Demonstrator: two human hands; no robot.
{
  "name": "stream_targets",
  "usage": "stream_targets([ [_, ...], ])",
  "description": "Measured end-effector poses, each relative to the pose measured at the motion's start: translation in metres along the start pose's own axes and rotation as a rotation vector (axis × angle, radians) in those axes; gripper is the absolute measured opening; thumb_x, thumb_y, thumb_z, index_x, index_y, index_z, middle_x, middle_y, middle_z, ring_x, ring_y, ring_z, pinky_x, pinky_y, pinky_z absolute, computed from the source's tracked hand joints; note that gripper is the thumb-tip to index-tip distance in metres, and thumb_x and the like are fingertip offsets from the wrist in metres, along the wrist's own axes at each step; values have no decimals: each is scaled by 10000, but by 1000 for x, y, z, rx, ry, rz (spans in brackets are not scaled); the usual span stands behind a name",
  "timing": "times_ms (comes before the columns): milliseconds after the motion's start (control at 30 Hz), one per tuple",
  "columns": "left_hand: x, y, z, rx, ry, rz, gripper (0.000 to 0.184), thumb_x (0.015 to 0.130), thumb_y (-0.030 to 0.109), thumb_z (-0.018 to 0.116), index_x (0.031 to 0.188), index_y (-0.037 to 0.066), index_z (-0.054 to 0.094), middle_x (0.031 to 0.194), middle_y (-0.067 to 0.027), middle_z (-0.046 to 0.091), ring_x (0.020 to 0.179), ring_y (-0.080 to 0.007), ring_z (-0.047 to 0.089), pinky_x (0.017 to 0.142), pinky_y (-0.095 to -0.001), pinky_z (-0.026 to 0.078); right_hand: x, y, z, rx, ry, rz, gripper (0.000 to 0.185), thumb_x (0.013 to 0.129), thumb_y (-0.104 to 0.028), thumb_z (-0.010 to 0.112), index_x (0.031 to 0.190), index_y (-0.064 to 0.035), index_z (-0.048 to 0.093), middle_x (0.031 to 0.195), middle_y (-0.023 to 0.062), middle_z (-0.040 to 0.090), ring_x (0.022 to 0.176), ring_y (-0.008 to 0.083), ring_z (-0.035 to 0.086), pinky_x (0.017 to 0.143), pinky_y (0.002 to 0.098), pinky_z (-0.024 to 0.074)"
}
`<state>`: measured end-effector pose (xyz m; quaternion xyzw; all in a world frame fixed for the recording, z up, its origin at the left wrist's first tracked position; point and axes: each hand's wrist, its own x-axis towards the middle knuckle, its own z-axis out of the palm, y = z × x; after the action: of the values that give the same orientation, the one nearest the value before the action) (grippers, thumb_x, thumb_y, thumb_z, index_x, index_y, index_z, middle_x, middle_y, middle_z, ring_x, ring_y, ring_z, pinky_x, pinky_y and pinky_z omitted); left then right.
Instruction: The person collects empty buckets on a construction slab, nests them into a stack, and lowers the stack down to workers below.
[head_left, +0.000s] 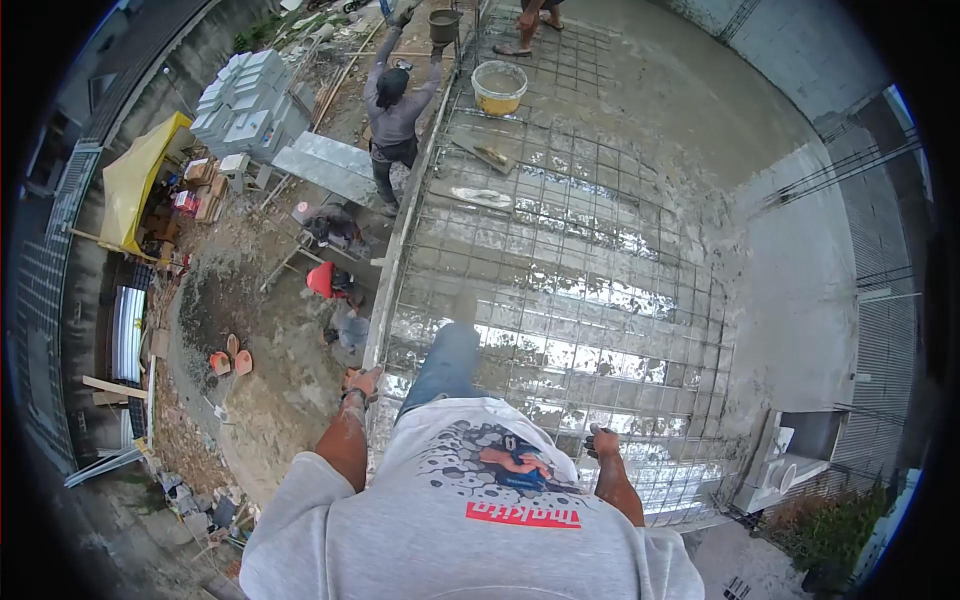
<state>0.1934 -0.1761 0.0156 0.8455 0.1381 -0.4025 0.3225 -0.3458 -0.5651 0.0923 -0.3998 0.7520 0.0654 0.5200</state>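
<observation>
Grey shirt point(430, 545) marked "makita" is seen above steel mesh point(600, 290), laid beside wet concrete point(735, 140) and bounded by the slab's left edge point(402, 245). The left hand point(363, 382) is held near that edge, its fingers partly parted; whether anything is gripped cannot be told. The right hand point(603, 442) is held above the mesh, fingers curled, its contents unclear. Footing is probably best set flat, weight kept inward, toes kept from under bars. No lettering can be read on the bucket point(499, 88) near the far-left corner.
</observation>
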Motion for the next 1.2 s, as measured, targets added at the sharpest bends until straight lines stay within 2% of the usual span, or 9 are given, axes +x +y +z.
stream_targets([
  [333,61,164,14,72,0,-26,551,748,465,718,981,-34,685,932,-182,679,850,-257,654,679,-405,539,56,-148,53,99,-129,-33,337,905,-278,645,1113,-18,594,815,69,662,621,181,633,490,325,464],
  [400,87,191,26,326,125,330,558,730,463,732,949,-49,684,891,-185,694,813,-275,658,685,-409,539,69,-189,50,124,-152,-78,325,917,-269,632,1136,-33,585,827,58,660,636,177,638,496,313,464],
  [467,86,265,38,128,-22,130,577,731,479,729,937,-58,685,915,-194,700,844,-294,662,768,-400,532,89,-241,45,133,-172,-167,349,920,-273,635,1157,-22,581,845,65,666,656,174,644,503,291,463],
  [500,133,273,46,427,-35,390,628,728,481,734,1028,-66,665,1012,-203,695,917,-310,662,846,-388,510,70,-280,37,57,-79,-190,366,926,-285,640,1175,-22,585,873,73,673,690,168,653,535,276,469],
  [667,127,432,100,239,-98,301,746,765,486,730,1226,-76,562,1129,-218,656,1034,-308,632,905,-391,479,77,-362,1,289,74,-370,366,923,-258,651,1138,34,600,818,77,660,635,137,618,482,245,442],
  [800,184,507,159,202,-122,535,814,770,518,739,1278,-79,520,1169,-223,642,1080,-310,618,933,-391,469,88,-371,-14,292,62,-226,385,906,-287,659,1135,17,598,817,78,659,638,144,621,484,270,450],
  [1067,180,574,226,142,-158,289,795,771,491,747,1283,-78,534,1285,-262,578,1179,-342,580,1001,-387,446,176,-318,-29,-6,-129,238,373,930,-293,609,1222,-62,594,972,116,702,758,233,684,674,399,544],
  [1133,161,597,239,146,-135,216,780,770,481,749,1277,-74,541,1266,-274,581,1145,-350,594,981,-401,463,229,-314,-41,-815,91,-127,443,937,-339,572,1286,-66,580,1121,139,691,990,294,683,863,407,538],
  [1200,132,606,242,241,-125,185,731,783,463,743,1252,-68,558,1179,-262,613,1061,-336,622,918,-411,494,235,-384,-80,-418,-118,21,480,943,-362,559,1295,-36,555,1070,121,700,917,293,683,806,413,540],
])
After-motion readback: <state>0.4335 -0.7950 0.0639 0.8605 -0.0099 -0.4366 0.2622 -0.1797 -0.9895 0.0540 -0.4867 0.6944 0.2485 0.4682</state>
